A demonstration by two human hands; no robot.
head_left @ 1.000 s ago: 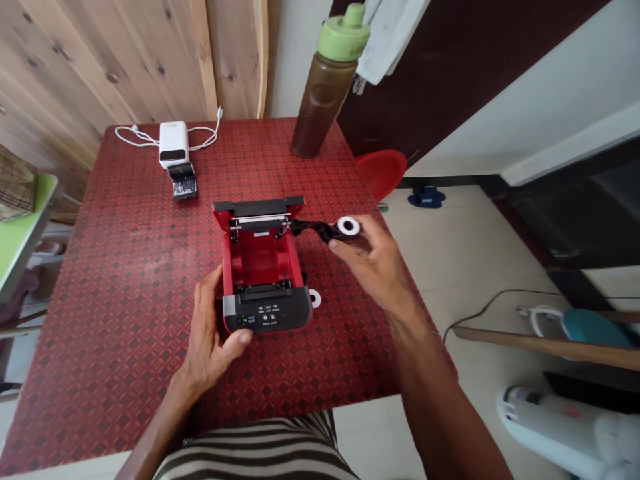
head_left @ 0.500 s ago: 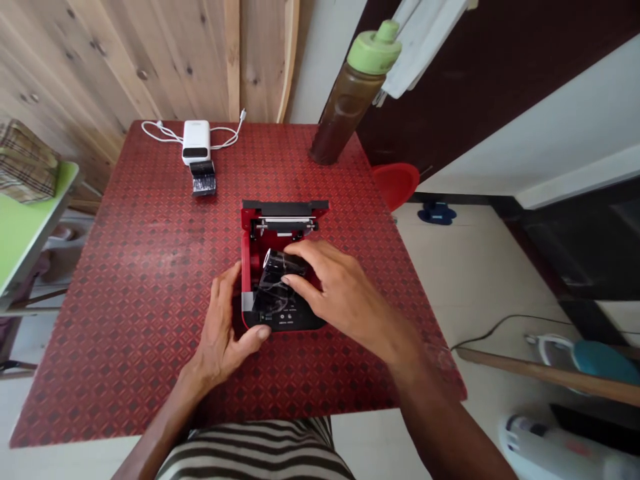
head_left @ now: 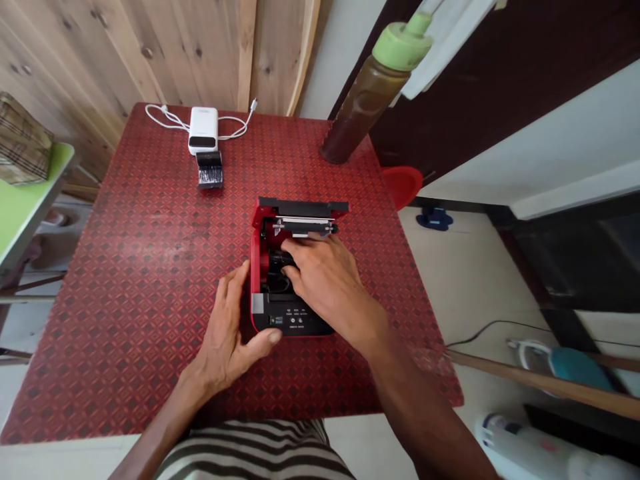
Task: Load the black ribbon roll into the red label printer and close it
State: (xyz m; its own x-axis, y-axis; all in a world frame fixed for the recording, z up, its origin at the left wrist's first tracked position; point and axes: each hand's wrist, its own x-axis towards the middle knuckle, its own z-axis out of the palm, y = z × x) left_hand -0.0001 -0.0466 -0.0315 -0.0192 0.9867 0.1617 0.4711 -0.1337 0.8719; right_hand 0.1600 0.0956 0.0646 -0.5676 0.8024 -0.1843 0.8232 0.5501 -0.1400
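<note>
We've got a red patterned tabletop [head_left: 125,300] carrying an open thermal receipt printer [head_left: 293,325], lid [head_left: 303,207] raised at the far side. Right hand [head_left: 325,280] is curled down into the paper compartment [head_left: 257,267], closed on a dark paper roll [head_left: 280,263], which is mostly hidden, so probably that. Left hand [head_left: 225,327] sits open, fingers spread, thumb [head_left: 267,340] just beside the printer's front edge.

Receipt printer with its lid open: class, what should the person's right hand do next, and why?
Probably lift the right hand slightly off the black roll to check how it sits. The roll lies in the red compartment of the receipt printer, but the fingers cover much of it, and the lid stands open.
</note>
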